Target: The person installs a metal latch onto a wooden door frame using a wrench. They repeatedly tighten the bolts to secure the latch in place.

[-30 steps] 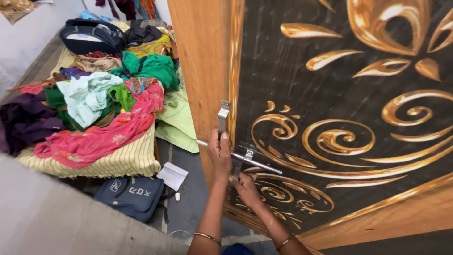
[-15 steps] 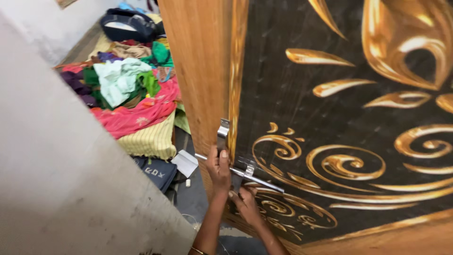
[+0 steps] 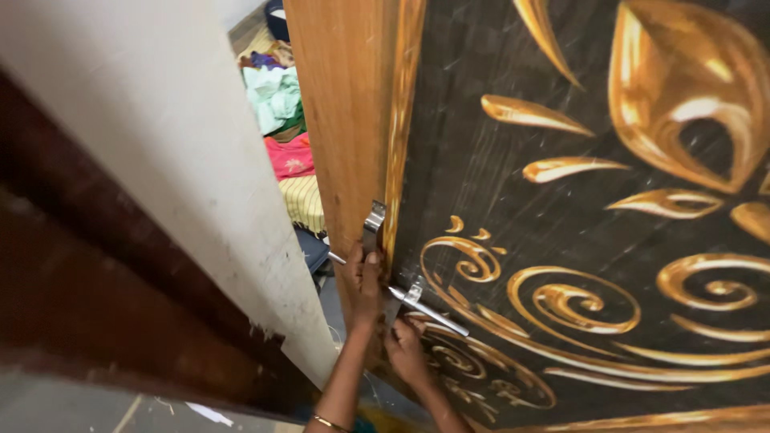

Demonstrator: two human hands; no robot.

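1. Head view: the left hand (image 3: 365,281) wraps the wooden edge of the dark door with golden swirl ornaments (image 3: 577,200), thumb pressed just below the silver metal latch plate (image 3: 374,224); a closed hold on the door edge.
2. The right hand (image 3: 405,346) sits at 5 o'clock from the left, fingers curled beneath the long silver lever handle (image 3: 429,309); whether it grips is unclear.
3. At 11 o'clock, through the gap beside the white wall (image 3: 160,136), lies a pile of colourful clothes (image 3: 281,120).

Narrow gap between door (image 3: 345,120) edge and white wall (image 3: 160,144) (clothes pile (image 3: 277,104) beyond).
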